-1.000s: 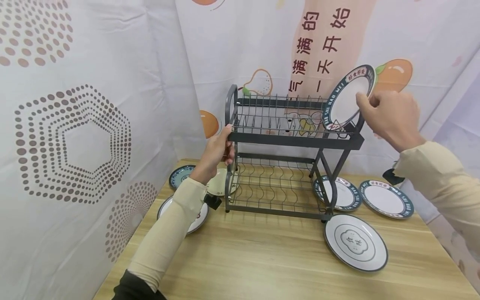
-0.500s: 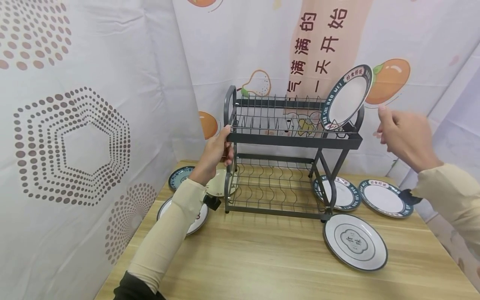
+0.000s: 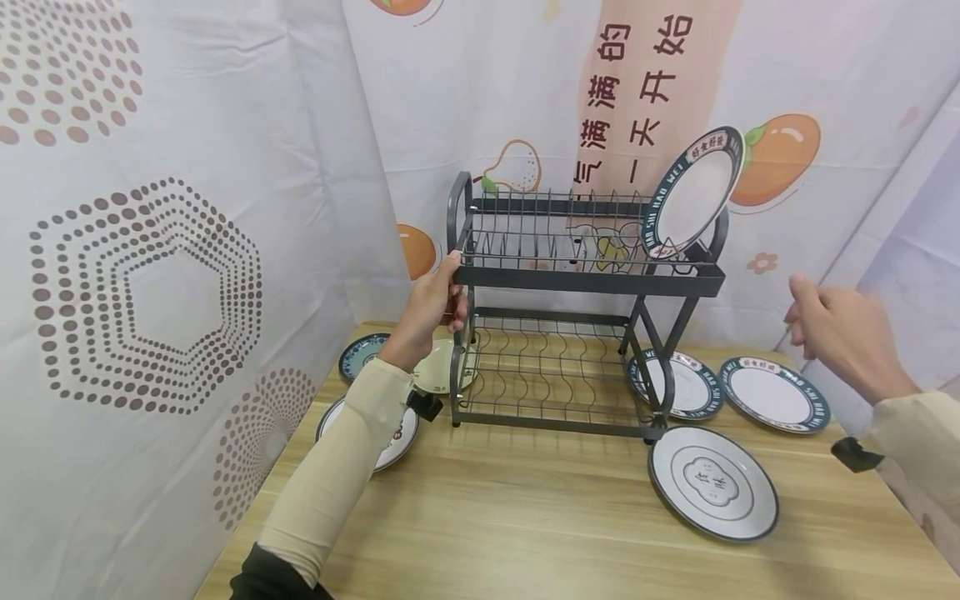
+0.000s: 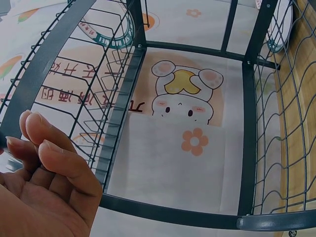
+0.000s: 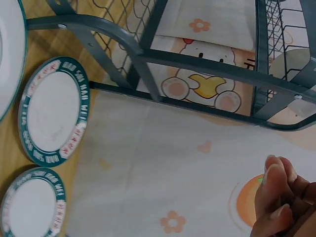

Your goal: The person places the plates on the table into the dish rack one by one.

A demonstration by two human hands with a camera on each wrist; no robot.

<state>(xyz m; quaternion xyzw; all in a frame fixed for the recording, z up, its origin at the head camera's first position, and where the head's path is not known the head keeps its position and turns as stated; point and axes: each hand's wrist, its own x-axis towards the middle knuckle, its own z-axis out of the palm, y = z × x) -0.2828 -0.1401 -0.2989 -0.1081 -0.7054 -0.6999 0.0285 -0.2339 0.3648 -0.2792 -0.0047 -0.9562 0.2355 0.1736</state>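
A dark two-tier dish rack (image 3: 555, 281) stands on the table. At its upper left front corner my left hand (image 3: 437, 298) grips the frame; the left wrist view shows the curled fingers (image 4: 69, 168) beside the front bar. One plate with a green lettered rim (image 3: 693, 196) leans upright in the right end of the top tier. My right hand (image 3: 847, 333) is in the air right of the rack, fingers loosely bent and holding nothing. Below it lie two more green-rimmed plates (image 3: 776, 396), one partly behind the rack's leg.
A grey-rimmed plate (image 3: 714, 483) lies at the rack's front right foot. Left of the rack are a blue patterned plate (image 3: 363, 354), a cream plate (image 3: 435, 367) and a white plate (image 3: 397, 446), partly hidden by my left arm. Printed curtains (image 3: 495, 100) hang behind.
My right hand has let go of the green-rimmed plate in the top tier and moved right and down. The plate stays leaning there. My left hand keeps its grip on the rack.
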